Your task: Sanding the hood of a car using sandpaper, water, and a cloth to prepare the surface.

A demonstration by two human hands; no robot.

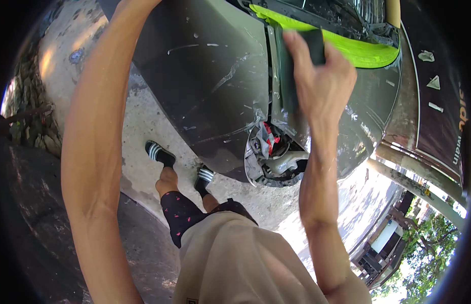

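My right hand [324,76] is over the edge of a dark grey car hood [367,101], its thumb stretched upward. Between thumb and fingers it grips a dark sheet [315,43] that looks like sandpaper. A bright lime-green strip [367,50] lies along the base of the windshield, just beyond that hand. My left forearm [96,126] reaches up past the top edge, and the hand itself is cut off. Nearest to it is the dark fender [210,76], scuffed with pale scratches and patches.
An open headlight cavity [278,157] shows bare parts and a red-and-silver piece. My striped slides [159,152] stand on concrete [144,121] beside the car. At the right hang a dark banner [443,101] and metal pipes [422,187]. Rubble [35,116] lies at the far left.
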